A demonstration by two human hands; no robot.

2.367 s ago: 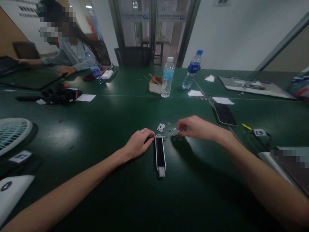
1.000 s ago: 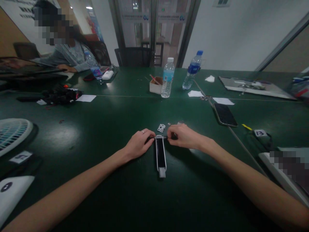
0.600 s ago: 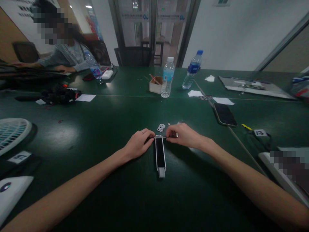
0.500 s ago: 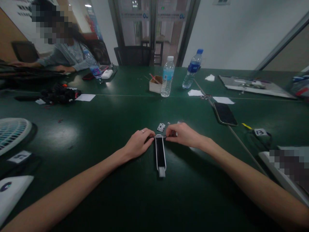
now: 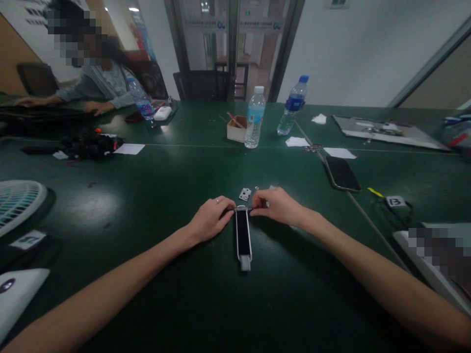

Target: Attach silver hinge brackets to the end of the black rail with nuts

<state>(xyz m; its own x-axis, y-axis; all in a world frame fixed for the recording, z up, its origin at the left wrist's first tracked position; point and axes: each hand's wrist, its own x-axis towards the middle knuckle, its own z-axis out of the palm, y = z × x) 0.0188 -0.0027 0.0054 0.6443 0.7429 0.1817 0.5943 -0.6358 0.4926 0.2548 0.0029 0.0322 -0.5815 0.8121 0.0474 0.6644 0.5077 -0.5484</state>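
A long narrow object (image 5: 243,233) with a black face and a pale rim lies on the table, a grey tab (image 5: 245,263) at its near end. Across its far end runs a thin, dark rod-like piece (image 5: 243,209). My left hand (image 5: 211,218) pinches the left end of that piece between thumb and fingers. On the other side, the fingertips of my right hand (image 5: 275,206) close on its right end, the fingers curled. Just beyond lie a small metal plate with holes (image 5: 245,194) and a tiny ring (image 5: 256,188).
Farther back stand an open box (image 5: 235,131), a clear bottle (image 5: 254,120) and a blue-capped bottle (image 5: 293,105). A phone (image 5: 342,173) lies right. At left are a white slatted object (image 5: 20,203) and a dark tangled bundle (image 5: 88,143). Another person sits far left.
The view has shifted very slightly. Both hands keep their pinch at the two ends of the thin rod-like piece, with no clear movement of the things.
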